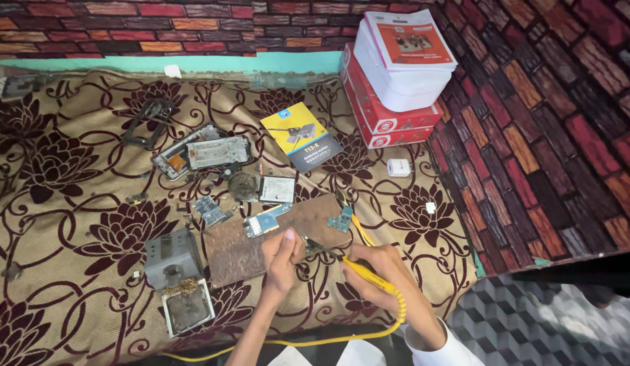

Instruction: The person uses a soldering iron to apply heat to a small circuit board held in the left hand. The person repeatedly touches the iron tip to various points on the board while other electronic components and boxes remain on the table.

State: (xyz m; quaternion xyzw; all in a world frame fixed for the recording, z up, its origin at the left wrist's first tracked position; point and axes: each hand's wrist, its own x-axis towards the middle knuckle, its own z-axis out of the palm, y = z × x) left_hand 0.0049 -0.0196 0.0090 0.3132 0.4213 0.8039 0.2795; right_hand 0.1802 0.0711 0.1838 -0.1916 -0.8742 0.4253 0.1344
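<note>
head view | right hand (376,271) grips yellow soldering iron (368,273), tip at small part beside brown work board (274,234) | left hand (282,261) pinches that part at the board's edge | risk: hot tip close to 1 fingertip, could burn it; yellow cord (315,341) could snag, part could slip
</note>
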